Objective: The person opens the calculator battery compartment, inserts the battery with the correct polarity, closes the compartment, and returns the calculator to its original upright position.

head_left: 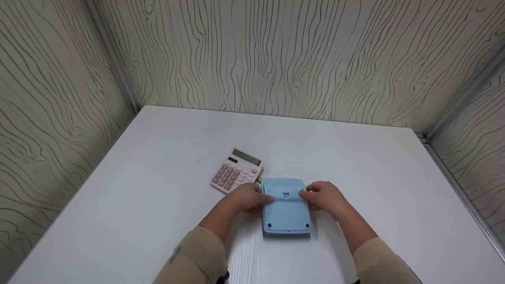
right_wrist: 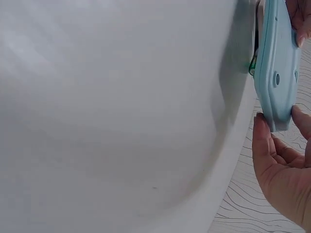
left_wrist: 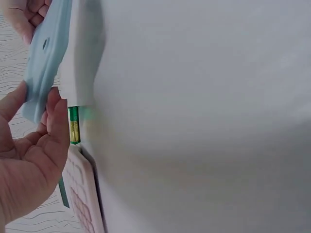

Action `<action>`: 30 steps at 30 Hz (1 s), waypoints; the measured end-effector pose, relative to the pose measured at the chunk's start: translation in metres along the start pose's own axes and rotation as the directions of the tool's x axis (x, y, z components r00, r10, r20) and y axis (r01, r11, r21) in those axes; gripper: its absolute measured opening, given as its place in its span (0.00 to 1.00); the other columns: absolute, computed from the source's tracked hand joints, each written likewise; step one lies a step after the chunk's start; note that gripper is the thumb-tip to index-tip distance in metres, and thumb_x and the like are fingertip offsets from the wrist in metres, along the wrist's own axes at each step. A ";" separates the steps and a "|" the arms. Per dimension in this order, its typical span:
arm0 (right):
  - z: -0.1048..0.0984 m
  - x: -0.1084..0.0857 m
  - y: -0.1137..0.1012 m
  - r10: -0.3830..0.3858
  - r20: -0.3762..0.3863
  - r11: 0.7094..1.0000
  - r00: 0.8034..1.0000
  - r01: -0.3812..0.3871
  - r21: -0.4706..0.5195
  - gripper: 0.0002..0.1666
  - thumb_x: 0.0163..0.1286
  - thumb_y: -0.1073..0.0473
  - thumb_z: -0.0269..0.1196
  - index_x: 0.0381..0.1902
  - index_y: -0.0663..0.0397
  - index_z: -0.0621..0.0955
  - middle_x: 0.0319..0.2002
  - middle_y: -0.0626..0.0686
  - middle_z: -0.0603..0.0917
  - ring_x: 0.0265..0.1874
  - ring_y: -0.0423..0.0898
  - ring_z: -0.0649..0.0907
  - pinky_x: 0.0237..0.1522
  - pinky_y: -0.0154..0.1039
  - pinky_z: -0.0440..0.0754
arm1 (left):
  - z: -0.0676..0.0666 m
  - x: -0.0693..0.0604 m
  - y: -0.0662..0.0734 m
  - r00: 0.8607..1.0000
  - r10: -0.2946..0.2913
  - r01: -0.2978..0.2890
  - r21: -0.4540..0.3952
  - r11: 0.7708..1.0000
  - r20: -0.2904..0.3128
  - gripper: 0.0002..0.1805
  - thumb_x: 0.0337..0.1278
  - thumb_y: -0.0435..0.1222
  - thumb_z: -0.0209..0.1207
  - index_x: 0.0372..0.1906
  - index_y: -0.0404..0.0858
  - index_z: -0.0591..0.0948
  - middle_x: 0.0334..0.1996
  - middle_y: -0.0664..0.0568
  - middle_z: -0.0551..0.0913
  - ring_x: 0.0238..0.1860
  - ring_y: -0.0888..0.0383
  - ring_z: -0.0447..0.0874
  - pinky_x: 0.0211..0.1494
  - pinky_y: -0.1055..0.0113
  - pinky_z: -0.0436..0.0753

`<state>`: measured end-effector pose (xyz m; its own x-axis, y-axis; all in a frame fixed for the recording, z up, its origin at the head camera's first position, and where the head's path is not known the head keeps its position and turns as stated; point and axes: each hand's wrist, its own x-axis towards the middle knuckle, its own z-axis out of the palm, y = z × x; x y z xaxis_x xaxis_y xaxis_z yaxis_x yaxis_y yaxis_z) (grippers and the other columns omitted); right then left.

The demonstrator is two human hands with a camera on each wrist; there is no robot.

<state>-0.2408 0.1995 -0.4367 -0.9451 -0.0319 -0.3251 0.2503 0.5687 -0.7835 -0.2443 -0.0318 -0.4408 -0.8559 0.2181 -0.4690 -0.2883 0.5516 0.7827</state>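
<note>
A light blue calculator (head_left: pixel 287 215) is held back side up, showing a small latch and dark round feet. My left hand (head_left: pixel 249 196) pinches its left edge, thumb on the back and fingers underneath. At the opposite edge, my right hand (head_left: pixel 324 198) grips it the same way. Both wrist views show the blue calculator (left_wrist: pixel 47 53) raised off the table. A pink calculator (head_left: pixel 236 170) lies keys up beside the left hand. Between the two calculators is a green and gold battery (left_wrist: pixel 74 125), mostly hidden in the head view.
The white table (head_left: pixel 118 197) carries these things. Wood-grain patterned panels (head_left: pixel 252 59) stand along its back and sides. Both forearms, in beige sleeves (head_left: pixel 197 256), reach in from the front edge.
</note>
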 end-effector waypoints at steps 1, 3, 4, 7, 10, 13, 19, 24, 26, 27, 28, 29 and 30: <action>-0.001 0.000 -0.002 -0.005 -0.001 1.000 1.000 0.005 0.005 0.27 0.58 0.51 0.65 0.49 0.65 0.76 0.40 0.56 0.81 0.34 0.45 0.82 0.38 0.40 0.81 | -0.001 0.000 0.001 1.000 0.014 -0.014 -0.014 1.000 -0.002 0.19 0.47 0.48 0.64 0.37 0.39 0.76 0.30 0.50 0.79 0.31 0.55 0.78 0.35 0.64 0.79; -0.003 0.000 -0.005 -0.010 -0.002 1.000 1.000 0.010 0.021 0.27 0.59 0.51 0.65 0.50 0.65 0.75 0.41 0.57 0.81 0.35 0.45 0.82 0.38 0.40 0.81 | -0.002 -0.001 0.002 0.999 0.036 -0.037 -0.043 0.998 -0.005 0.20 0.47 0.48 0.64 0.39 0.39 0.76 0.31 0.50 0.79 0.32 0.55 0.78 0.35 0.64 0.79; -0.003 0.000 -0.007 -0.011 -0.004 1.000 1.000 0.012 0.023 0.28 0.59 0.51 0.64 0.51 0.65 0.75 0.42 0.57 0.81 0.36 0.46 0.82 0.39 0.40 0.81 | -0.003 -0.001 0.002 0.999 0.044 -0.044 -0.060 0.997 -0.005 0.20 0.47 0.48 0.64 0.40 0.38 0.76 0.32 0.50 0.79 0.32 0.55 0.78 0.36 0.64 0.79; -0.005 0.000 -0.010 -0.023 -0.013 1.000 1.000 0.024 0.020 0.29 0.60 0.51 0.63 0.54 0.64 0.73 0.44 0.58 0.79 0.37 0.46 0.82 0.40 0.41 0.81 | -0.003 0.000 0.004 0.999 0.052 -0.053 -0.103 0.993 -0.013 0.21 0.47 0.48 0.64 0.43 0.39 0.76 0.32 0.50 0.79 0.32 0.56 0.79 0.36 0.65 0.80; -0.005 0.001 -0.012 -0.028 -0.033 0.999 0.999 0.029 0.017 0.29 0.62 0.51 0.62 0.57 0.61 0.71 0.45 0.59 0.78 0.37 0.46 0.82 0.41 0.41 0.81 | -0.003 0.000 0.008 0.998 0.053 -0.055 -0.144 0.988 -0.020 0.23 0.48 0.49 0.63 0.47 0.40 0.76 0.34 0.51 0.79 0.33 0.56 0.80 0.37 0.65 0.80; -0.005 0.002 -0.015 -0.027 -0.044 0.999 0.999 0.028 0.018 0.28 0.63 0.52 0.61 0.58 0.58 0.70 0.45 0.59 0.77 0.38 0.47 0.82 0.42 0.42 0.80 | -0.003 -0.001 0.011 0.998 0.061 -0.066 -0.183 0.981 -0.032 0.24 0.50 0.49 0.62 0.50 0.40 0.75 0.35 0.51 0.79 0.33 0.56 0.80 0.38 0.65 0.80; -0.001 0.001 -0.020 -0.024 -0.025 0.999 0.999 0.024 0.030 0.35 0.63 0.44 0.59 0.61 0.58 0.66 0.51 0.62 0.74 0.47 0.53 0.79 0.48 0.45 0.77 | -0.003 -0.003 0.019 0.994 0.097 -0.108 -0.283 0.953 -0.053 0.22 0.54 0.47 0.59 0.51 0.40 0.73 0.37 0.49 0.79 0.36 0.55 0.81 0.39 0.63 0.81; 0.003 0.002 -0.023 -0.022 -0.005 0.997 1.000 0.022 0.072 0.49 0.58 0.34 0.58 0.67 0.56 0.57 0.59 0.65 0.68 0.55 0.59 0.72 0.54 0.52 0.72 | 0.001 -0.009 0.029 0.989 0.138 -0.146 -0.331 0.932 -0.047 0.16 0.59 0.44 0.56 0.47 0.39 0.72 0.38 0.48 0.79 0.36 0.55 0.81 0.37 0.62 0.82; 0.005 0.002 -0.024 -0.024 0.006 0.995 1.000 0.024 0.099 0.52 0.57 0.30 0.56 0.68 0.55 0.54 0.62 0.66 0.64 0.59 0.61 0.68 0.56 0.55 0.69 | 0.004 -0.012 0.034 0.988 0.151 -0.156 -0.344 0.926 -0.043 0.14 0.60 0.43 0.54 0.46 0.40 0.71 0.38 0.47 0.79 0.35 0.55 0.82 0.36 0.62 0.82; 0.006 0.002 -0.025 -0.025 0.011 0.994 1.000 0.024 0.108 0.53 0.56 0.29 0.55 0.68 0.54 0.54 0.64 0.65 0.62 0.61 0.61 0.66 0.57 0.55 0.68 | 0.005 -0.013 0.036 0.987 0.154 -0.158 -0.352 0.923 -0.040 0.14 0.61 0.42 0.54 0.46 0.40 0.70 0.38 0.47 0.79 0.35 0.55 0.82 0.35 0.62 0.82; 0.007 0.002 -0.026 -0.028 0.016 0.993 0.999 0.026 0.119 0.53 0.57 0.28 0.54 0.68 0.54 0.54 0.65 0.65 0.61 0.62 0.61 0.65 0.58 0.56 0.66 | 0.006 -0.014 0.038 0.987 0.157 -0.161 -0.355 0.921 -0.039 0.13 0.61 0.42 0.54 0.46 0.40 0.70 0.37 0.47 0.79 0.35 0.55 0.82 0.35 0.62 0.82; 0.008 0.002 -0.026 -0.033 0.019 0.991 0.999 0.031 0.131 0.52 0.57 0.28 0.54 0.68 0.54 0.54 0.65 0.64 0.60 0.63 0.61 0.64 0.58 0.57 0.65 | 0.008 -0.015 0.040 0.986 0.165 -0.167 -0.355 0.920 -0.037 0.13 0.61 0.42 0.53 0.46 0.40 0.70 0.38 0.47 0.78 0.35 0.55 0.82 0.35 0.63 0.82; 0.009 0.001 -0.027 -0.040 0.025 0.989 0.999 0.037 0.140 0.51 0.58 0.28 0.53 0.68 0.54 0.55 0.66 0.64 0.59 0.63 0.61 0.63 0.59 0.57 0.64 | 0.010 -0.016 0.042 0.985 0.166 -0.168 -0.357 0.919 -0.035 0.13 0.61 0.42 0.54 0.47 0.40 0.70 0.38 0.47 0.78 0.35 0.55 0.82 0.35 0.62 0.82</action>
<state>-0.2470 0.1765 -0.4209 -0.9490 -0.0750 -0.3061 0.2426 0.4461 -0.8615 -0.2383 -0.0045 -0.4045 -0.9066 0.2782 -0.3173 -0.2742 0.1831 0.9441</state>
